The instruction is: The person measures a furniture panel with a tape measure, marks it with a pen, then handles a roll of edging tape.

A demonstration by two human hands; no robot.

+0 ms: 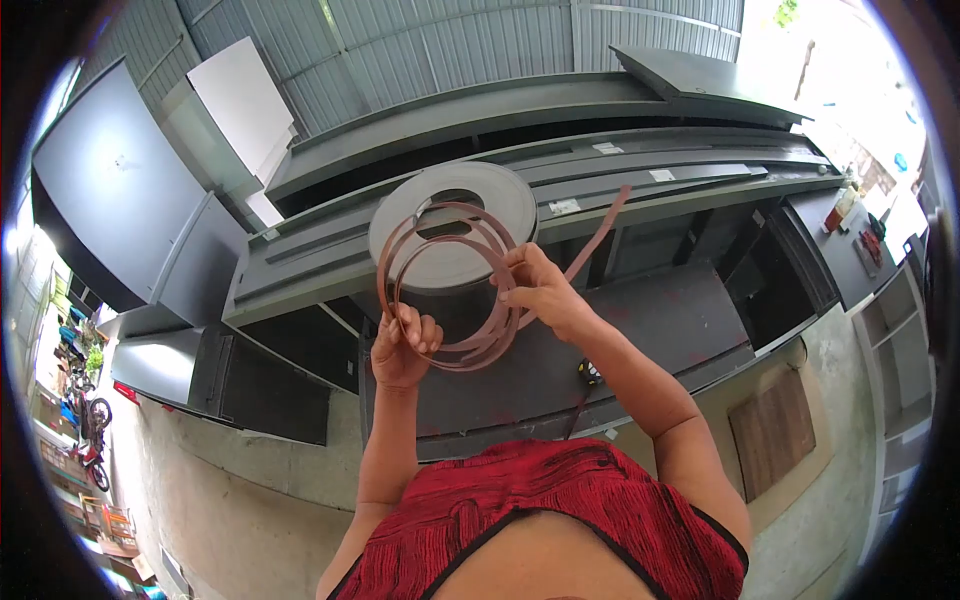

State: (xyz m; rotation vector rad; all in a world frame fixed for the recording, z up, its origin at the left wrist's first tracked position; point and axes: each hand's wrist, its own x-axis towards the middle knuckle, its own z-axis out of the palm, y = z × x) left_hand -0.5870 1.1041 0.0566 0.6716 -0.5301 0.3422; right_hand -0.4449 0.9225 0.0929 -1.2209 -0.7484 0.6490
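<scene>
While one end point(604, 229) sticks out loose, we clamp the mostly coiled brown strip point(513, 318) with our left hand point(403, 346) and right hand point(550, 292).

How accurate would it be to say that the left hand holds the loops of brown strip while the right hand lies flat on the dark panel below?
The right hand is not on the panel: the head view shows it pinching the brown strip too. The left hand does hold the loops.
</scene>
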